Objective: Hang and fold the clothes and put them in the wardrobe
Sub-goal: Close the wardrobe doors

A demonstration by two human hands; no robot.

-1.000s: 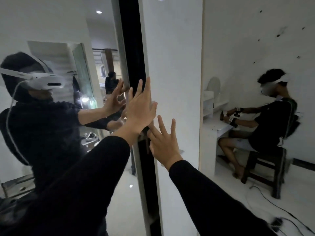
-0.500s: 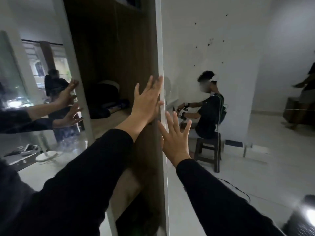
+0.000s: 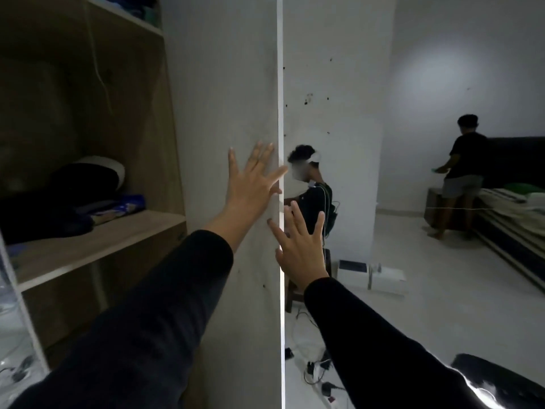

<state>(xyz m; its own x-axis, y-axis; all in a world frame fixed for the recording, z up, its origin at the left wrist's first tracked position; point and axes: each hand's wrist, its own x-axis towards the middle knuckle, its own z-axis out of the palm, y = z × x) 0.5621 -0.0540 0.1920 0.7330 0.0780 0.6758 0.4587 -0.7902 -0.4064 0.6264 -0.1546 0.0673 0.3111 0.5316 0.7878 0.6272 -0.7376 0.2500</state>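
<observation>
Both hands are spread flat, fingers splayed, grasping nothing. The left hand [image 3: 253,184] presses its palm against the pale wardrobe door [image 3: 230,113], close to the door's right edge. The right hand [image 3: 300,246] is lower and just right of that edge, its fingertips at or over the bright edge strip (whether the palm touches the door cannot be told). Both arms wear black sleeves [image 3: 153,320].

Left of the door the wardrobe [image 3: 88,84] stands open, showing wooden shelves. On the middle shelf [image 3: 97,243] lie dark folded clothes [image 3: 59,202] with a blue piece beside them; more folded things sit on the top shelf.

Beyond the door, one person sits on a stool [image 3: 292,293], another stands near a bed [image 3: 513,219]. Cables [image 3: 315,370] lie on the floor.
</observation>
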